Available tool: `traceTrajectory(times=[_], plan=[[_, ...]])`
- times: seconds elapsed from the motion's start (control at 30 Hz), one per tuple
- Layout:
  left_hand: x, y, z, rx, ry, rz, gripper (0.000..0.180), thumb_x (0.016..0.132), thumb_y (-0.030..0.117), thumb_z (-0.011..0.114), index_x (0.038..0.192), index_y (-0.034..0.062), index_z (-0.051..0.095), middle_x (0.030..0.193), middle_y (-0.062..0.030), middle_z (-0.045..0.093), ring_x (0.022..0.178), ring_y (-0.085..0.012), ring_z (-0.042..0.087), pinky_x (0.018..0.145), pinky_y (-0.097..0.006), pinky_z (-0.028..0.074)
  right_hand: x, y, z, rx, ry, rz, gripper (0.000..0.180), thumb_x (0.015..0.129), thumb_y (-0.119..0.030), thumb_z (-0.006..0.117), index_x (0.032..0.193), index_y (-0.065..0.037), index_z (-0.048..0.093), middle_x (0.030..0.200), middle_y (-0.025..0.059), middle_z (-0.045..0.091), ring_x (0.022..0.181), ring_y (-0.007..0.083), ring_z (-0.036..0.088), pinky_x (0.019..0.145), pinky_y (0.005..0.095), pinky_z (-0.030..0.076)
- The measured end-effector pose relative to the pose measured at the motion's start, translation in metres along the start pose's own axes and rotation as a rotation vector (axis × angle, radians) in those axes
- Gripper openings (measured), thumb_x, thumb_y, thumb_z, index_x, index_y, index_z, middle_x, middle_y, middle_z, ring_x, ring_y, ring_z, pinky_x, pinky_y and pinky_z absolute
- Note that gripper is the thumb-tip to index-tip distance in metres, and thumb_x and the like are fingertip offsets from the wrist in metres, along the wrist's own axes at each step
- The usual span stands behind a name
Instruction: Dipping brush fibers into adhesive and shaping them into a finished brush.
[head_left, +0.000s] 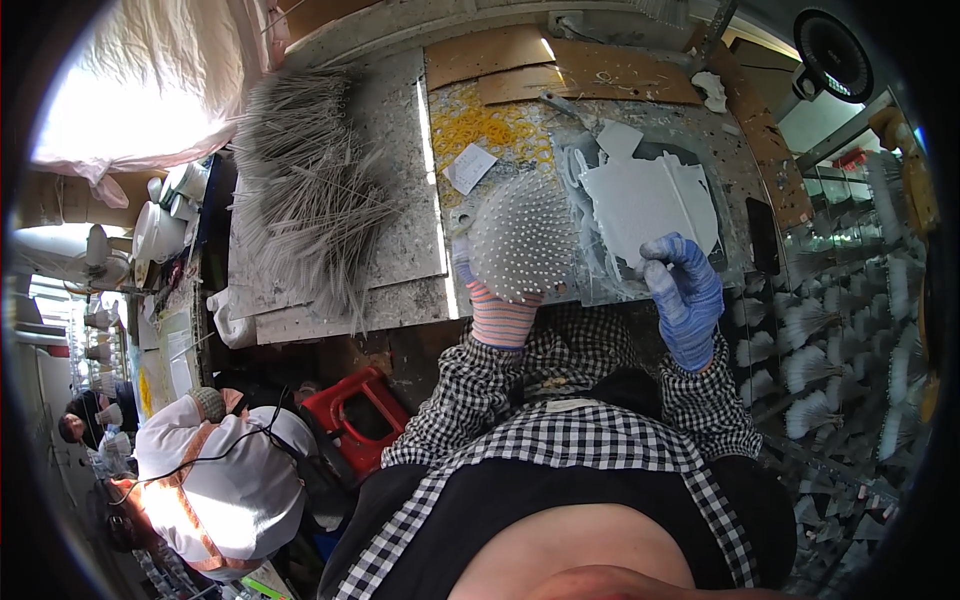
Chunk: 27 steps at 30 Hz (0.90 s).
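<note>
My left hand (503, 318), in a pink-and-grey striped glove, is closed around a round bundle of thin strands with white-tipped ends (522, 238). The white dots spread in a dome facing up, and most of the fingers are hidden beneath it. To its right, my right hand (688, 302) wears a blue glove with greyish-white fingertips. Its thumb and fingers are curled together over the near edge of a slab of white paste (640, 205); whatever they pinch, if anything, is too small to make out. That paste lies on a smeared grey board (592, 270).
A heap of loose grey strands (310, 190) covers the table's left side. Yellow rubber bands (490, 130) and a paper slip (470, 168) lie beyond the bundle. A dark phone (762, 235) rests at right, beside racks of bundles (815, 350). A co-worker (220, 480) sits near a red stool (357, 420).
</note>
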<state>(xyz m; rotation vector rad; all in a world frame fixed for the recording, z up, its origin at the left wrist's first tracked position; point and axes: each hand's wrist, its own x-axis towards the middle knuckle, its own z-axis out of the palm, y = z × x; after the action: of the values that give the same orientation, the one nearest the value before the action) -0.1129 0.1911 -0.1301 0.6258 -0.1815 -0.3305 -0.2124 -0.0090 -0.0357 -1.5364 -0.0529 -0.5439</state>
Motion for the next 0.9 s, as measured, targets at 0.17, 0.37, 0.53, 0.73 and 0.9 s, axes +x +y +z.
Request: traceTrajectory(times=[0.17, 0.37, 0.53, 0.73, 0.9], plan=[[0.015, 0.051, 0.011, -0.085, -0.114, -0.143, 0.079, 0.095, 0.062, 0.057, 0.143, 0.0006, 0.052, 0.143, -0.0175, 0.057, 0.135, -0.0316, 0.052, 0.115, -0.048, 0.043, 0.013, -0.011, -0.005, 0.039, 0.026, 0.043, 0.014, 0.097, -0.002, 0.067, 0.111, 0.0, 0.069, 0.103, 0.0034, 0.069, 0.09, 0.0082, 0.063, 0.085, 0.0265, 0.053], [0.056, 0.086, 0.03, 0.39, 0.032, -0.045, 0.053, 0.093, 0.033, 0.072, 0.131, -0.0003, 0.055, 0.123, -0.0142, 0.066, 0.116, -0.027, 0.064, 0.101, -0.045, 0.054, 0.063, -0.022, -0.007, -0.353, -0.246, -0.067, 0.019, 0.095, -0.012, 0.071, 0.112, -0.004, 0.071, 0.099, 0.0031, 0.072, 0.086, 0.0099, 0.065, 0.079, 0.0285, 0.052], [0.085, 0.09, 0.043, 0.571, -0.168, -0.083, 0.041, 0.091, 0.02, 0.074, 0.124, 0.0034, 0.057, 0.114, -0.0117, 0.07, 0.108, -0.0255, 0.068, 0.097, -0.043, 0.057, 0.088, -0.005, 0.004, -0.502, -0.523, 0.069, 0.027, 0.093, -0.027, 0.074, 0.107, -0.004, 0.073, 0.092, 0.007, 0.076, 0.085, 0.0157, 0.071, 0.081, 0.031, 0.056], [0.109, 0.08, 0.058, 0.619, -0.226, -0.175, 0.043, 0.088, 0.015, 0.072, 0.126, 0.0017, 0.057, 0.111, -0.0143, 0.072, 0.105, -0.0273, 0.071, 0.092, -0.042, 0.061, 0.091, 0.012, 0.007, -0.716, -0.617, 0.178, 0.034, 0.089, -0.032, 0.077, 0.107, -0.003, 0.073, 0.09, 0.0089, 0.076, 0.084, 0.0184, 0.072, 0.082, 0.0316, 0.057], [0.122, 0.06, 0.069, 0.617, -0.268, -0.13, 0.034, 0.09, 0.016, 0.071, 0.12, 0.0008, 0.066, 0.111, -0.0124, 0.074, 0.102, -0.0234, 0.072, 0.09, -0.039, 0.062, 0.093, 0.022, 0.0, -0.714, -0.549, 0.243, 0.039, 0.088, -0.033, 0.078, 0.112, -0.003, 0.072, 0.088, 0.0083, 0.075, 0.083, 0.0185, 0.073, 0.082, 0.032, 0.058]])
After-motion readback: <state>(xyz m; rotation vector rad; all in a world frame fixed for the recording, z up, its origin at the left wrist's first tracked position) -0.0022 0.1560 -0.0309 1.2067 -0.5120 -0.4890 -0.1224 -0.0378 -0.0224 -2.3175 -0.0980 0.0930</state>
